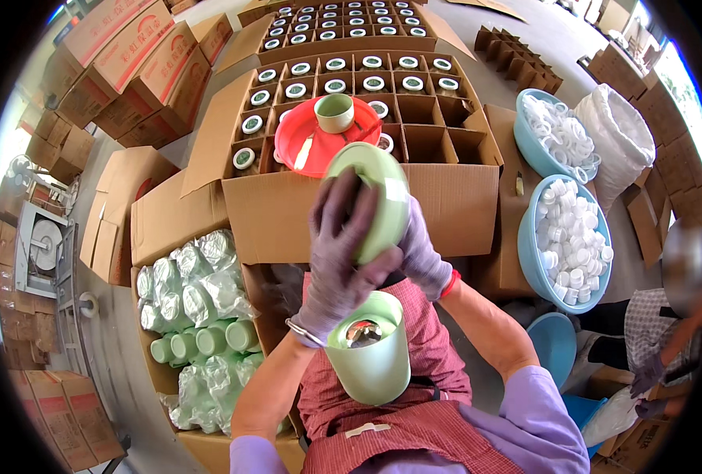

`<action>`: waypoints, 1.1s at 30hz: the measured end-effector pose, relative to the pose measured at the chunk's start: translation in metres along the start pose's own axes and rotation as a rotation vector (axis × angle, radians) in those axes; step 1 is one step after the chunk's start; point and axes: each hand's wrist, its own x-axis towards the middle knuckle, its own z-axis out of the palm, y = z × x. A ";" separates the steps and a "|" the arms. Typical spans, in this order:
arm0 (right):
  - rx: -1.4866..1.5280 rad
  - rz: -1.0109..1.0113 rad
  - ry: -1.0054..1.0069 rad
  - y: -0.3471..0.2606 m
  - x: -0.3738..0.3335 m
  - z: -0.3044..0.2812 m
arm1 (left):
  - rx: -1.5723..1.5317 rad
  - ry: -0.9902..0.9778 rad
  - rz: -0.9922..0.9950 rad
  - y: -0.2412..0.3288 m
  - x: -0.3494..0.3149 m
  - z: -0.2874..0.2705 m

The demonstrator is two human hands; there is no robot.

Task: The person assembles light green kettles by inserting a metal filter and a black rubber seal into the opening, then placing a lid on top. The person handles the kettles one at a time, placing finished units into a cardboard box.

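Note:
Both my gloved hands are raised in front of my chest around a pale green lid (379,197). My left hand (339,257) grips its left side and my right hand (422,253) supports it from behind. Just below them a pale green cup-shaped container (371,359) rests against my apron, open at the top with a shiny inside. Ahead sits a divided cardboard box (438,142) with several capped green containers in its cells. A red plate (303,146) lies on that box, carrying another small green cup (334,112).
A carton of plastic-wrapped green cups (201,316) stands at my left. Two blue basins of white caps (572,237) (556,130) and a white sack (624,134) are at the right. Another person (667,332) sits at the far right. Stacked cartons (137,71) fill the left.

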 end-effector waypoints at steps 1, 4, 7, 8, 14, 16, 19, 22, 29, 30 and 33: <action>0.202 -0.004 -0.036 -0.001 -0.007 0.002 | 0.126 -0.039 0.130 -0.003 -0.001 -0.006; 0.626 0.154 -0.319 0.004 -0.020 -0.005 | 0.171 -0.290 0.397 -0.010 -0.001 -0.042; 0.386 0.560 -0.479 0.001 -0.027 -0.023 | -0.100 -0.418 0.324 -0.022 -0.031 -0.060; 0.158 0.677 -0.673 0.013 -0.021 -0.039 | -0.159 -0.422 0.206 -0.026 -0.047 -0.064; 0.061 0.310 -0.173 -0.006 -0.046 -0.021 | -0.306 -0.567 -0.067 -0.030 -0.100 -0.060; -0.035 0.141 -0.328 -0.021 -0.044 -0.006 | -0.301 -0.629 -0.023 -0.031 -0.092 -0.058; -0.033 0.166 -0.427 -0.019 -0.055 0.012 | -0.326 -0.648 -0.069 -0.026 -0.100 -0.050; -0.040 0.254 -0.521 -0.019 -0.067 0.023 | -0.291 -0.676 -0.108 -0.021 -0.112 -0.054; 0.007 0.142 -0.876 -0.004 -0.069 0.010 | -0.390 -0.422 -0.288 0.010 -0.132 -0.054; -0.137 -0.005 -0.819 -0.009 -0.077 -0.001 | -0.501 -0.227 -0.439 0.008 -0.144 -0.044; -0.469 0.095 -0.824 -0.063 -0.094 -0.050 | -0.724 0.067 -0.867 0.012 -0.175 -0.009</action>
